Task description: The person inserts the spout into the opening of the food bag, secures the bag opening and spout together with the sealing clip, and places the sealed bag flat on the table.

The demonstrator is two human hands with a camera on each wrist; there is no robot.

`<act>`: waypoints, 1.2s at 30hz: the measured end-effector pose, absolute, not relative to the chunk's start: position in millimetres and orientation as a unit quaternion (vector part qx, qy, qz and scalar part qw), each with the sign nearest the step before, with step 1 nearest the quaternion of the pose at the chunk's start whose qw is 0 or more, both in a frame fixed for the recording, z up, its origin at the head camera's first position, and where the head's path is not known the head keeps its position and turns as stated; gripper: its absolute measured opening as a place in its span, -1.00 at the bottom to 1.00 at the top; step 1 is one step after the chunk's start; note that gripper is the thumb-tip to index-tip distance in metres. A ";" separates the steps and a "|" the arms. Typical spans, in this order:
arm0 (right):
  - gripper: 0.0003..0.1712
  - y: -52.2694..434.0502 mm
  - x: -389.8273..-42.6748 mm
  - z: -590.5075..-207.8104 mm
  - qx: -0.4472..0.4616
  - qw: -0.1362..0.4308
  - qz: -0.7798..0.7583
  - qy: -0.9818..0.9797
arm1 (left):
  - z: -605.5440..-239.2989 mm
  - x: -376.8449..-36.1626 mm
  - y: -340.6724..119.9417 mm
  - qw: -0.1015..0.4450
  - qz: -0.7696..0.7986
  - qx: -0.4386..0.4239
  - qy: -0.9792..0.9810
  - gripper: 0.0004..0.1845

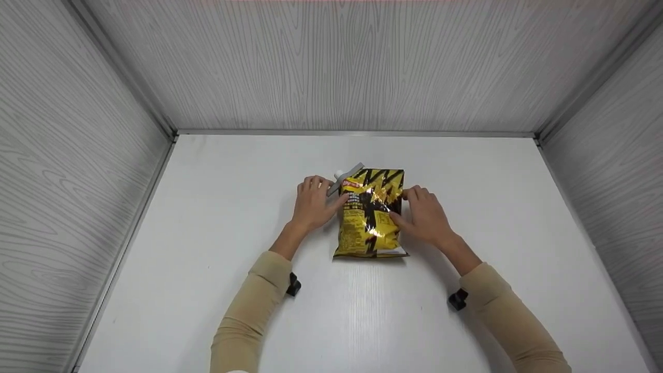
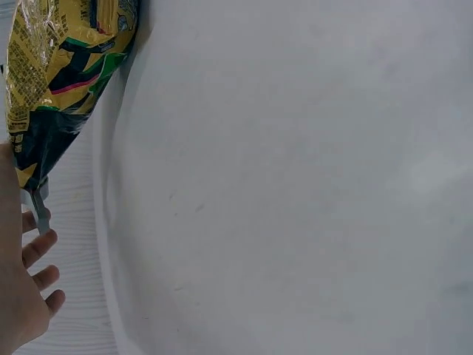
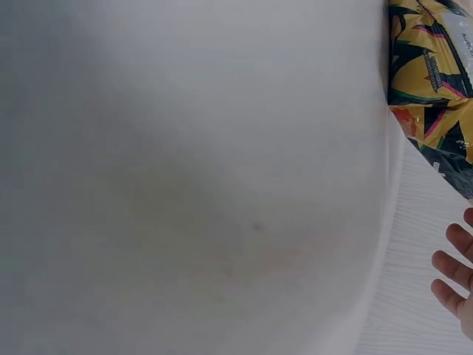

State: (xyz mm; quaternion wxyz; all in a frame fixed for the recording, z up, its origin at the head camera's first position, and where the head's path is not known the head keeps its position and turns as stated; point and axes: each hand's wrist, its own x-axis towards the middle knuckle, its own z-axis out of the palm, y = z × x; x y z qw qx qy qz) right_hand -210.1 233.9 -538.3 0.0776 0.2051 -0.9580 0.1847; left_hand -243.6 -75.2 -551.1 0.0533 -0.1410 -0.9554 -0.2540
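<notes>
A shiny yellow-and-black snack bag [image 1: 370, 217], crimped along its lower edge, is between the two hands over the white table. A grey bar-shaped bag clip [image 1: 355, 169] with a white round cap [image 1: 339, 175] lies slantwise at the bag's upper left corner. My left hand [image 1: 312, 204] holds the clip with its fingertips, its thumb on the bag's front. At the bag's right side, my right hand [image 1: 426, 215] pinches the edge, thumb in front and fingers partly hidden behind. The left wrist view also shows the clip [image 2: 40, 211] against the fingers.
A white tabletop [image 1: 233, 207] surrounds the bag. Grey wood-grain panels [image 1: 336, 67] stand at the back and on both sides. Small black devices [image 1: 293, 285] are fixed at both sleeve cuffs.
</notes>
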 end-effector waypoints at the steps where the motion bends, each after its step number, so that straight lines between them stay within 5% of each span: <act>1: -0.31 233.9 -210.2 -538.6 0.205 0.078 0.184 -0.958 | -551.5 -243.9 -75.2 0.052 -0.254 -0.141 -0.955 -0.29; 36: -0.37 250.5 -220.3 -523.4 0.190 0.018 0.205 -0.960 | -543.9 -233.4 -90.2 0.005 -0.231 -0.149 -0.961 -0.20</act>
